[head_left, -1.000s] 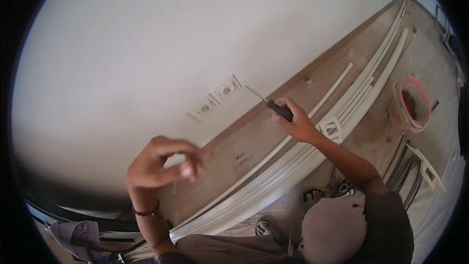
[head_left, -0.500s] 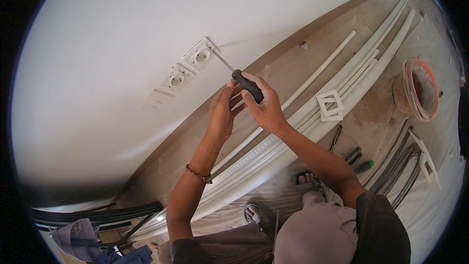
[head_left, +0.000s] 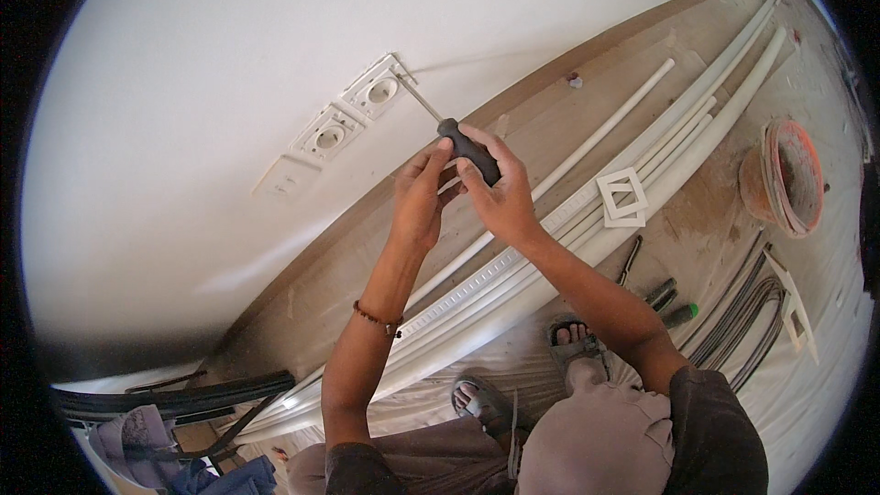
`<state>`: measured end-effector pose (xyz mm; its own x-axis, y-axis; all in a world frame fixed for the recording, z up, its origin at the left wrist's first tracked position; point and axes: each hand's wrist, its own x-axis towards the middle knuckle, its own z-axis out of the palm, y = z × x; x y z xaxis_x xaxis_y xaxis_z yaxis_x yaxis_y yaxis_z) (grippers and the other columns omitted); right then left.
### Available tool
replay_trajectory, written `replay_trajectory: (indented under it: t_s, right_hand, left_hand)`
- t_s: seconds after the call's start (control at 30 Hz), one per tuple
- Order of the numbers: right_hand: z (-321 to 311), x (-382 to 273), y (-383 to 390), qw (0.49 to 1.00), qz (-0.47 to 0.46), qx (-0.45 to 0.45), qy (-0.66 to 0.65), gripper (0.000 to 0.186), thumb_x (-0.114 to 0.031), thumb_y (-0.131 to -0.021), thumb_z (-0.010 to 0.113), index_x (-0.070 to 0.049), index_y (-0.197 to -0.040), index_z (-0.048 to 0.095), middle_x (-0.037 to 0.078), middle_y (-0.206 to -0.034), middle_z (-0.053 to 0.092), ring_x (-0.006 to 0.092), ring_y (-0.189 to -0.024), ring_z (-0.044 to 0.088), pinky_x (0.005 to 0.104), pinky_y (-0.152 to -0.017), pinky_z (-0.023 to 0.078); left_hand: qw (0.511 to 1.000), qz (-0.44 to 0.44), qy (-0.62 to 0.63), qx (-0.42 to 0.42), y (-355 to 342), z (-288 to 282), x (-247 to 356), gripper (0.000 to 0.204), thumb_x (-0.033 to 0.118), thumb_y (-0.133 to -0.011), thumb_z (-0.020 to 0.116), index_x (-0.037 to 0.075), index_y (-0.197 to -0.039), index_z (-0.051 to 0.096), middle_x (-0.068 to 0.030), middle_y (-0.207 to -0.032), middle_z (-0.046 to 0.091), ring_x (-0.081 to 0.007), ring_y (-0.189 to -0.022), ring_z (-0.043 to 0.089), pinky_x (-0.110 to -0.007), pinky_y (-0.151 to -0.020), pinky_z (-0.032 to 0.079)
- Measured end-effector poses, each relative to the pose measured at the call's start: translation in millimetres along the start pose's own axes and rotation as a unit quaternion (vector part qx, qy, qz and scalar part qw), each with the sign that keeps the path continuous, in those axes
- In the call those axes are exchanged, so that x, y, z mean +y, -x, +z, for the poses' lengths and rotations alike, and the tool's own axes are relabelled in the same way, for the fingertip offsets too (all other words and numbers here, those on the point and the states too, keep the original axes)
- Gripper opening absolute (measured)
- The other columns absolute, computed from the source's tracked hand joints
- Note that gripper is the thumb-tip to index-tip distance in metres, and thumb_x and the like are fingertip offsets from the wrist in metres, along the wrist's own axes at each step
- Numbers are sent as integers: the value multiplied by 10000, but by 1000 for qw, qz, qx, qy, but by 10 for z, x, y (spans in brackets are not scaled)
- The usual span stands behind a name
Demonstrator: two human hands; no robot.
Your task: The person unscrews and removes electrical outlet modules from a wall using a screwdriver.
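My right hand (head_left: 495, 183) grips the black handle (head_left: 466, 150) of a screwdriver, whose metal shaft (head_left: 422, 102) slants up to the upper white wall socket (head_left: 382, 90), its tip at the socket's right side. Curled beside it, my left hand (head_left: 423, 181) has its thumb against the handle near the collar; some fingertips are hidden. A second socket (head_left: 328, 138) and a white double plate (head_left: 282, 181) sit lower left on the white wall (head_left: 229, 55).
Long white pipes and trunking (head_left: 678, 133) lie along the skirting, with white frames (head_left: 623, 197) on them. A dirty bucket (head_left: 761, 174), dark cables (head_left: 742, 321), tools (head_left: 678, 314), black hoses (head_left: 156, 401) and cloths (head_left: 137, 440) lie about. My sandalled feet (head_left: 573, 339) are below.
My left hand has risen from lower left to join the right on the screwdriver. The screwdriver has moved up and left, its tip now at the upper socket.
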<state>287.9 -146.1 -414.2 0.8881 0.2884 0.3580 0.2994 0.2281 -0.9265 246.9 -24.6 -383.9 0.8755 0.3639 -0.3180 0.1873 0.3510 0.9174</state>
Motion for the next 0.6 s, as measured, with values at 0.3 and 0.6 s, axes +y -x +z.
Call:
replay_trajectory:
  t_s: [0.3, 0.6]
  right_hand:
    - [-34, 6, -26, 997, 66, -14, -43, 374, -149, -939, 591, 5, -1278, 555, 175, -1141, 642, 225, -1030, 621, 338, -904, 488]
    - [31, -162, -56, 937, 246, -33, -245, 365, -150, -936, 609, -24, -1270, 532, 104, -974, 617, 185, -839, 606, 345, -779, 523]
  left_hand:
    - [1000, -2, -2, 10, 11, 82, 43, 266, 326, -950, 663, 69, -1017, 668, -18, -918, 663, -113, -817, 607, -260, -682, 504]
    - [999, -32, -6, -29, -20, -54, 69, 286, 379, -936, 668, 98, -981, 648, -3, -886, 645, -112, -797, 594, -283, -683, 491]
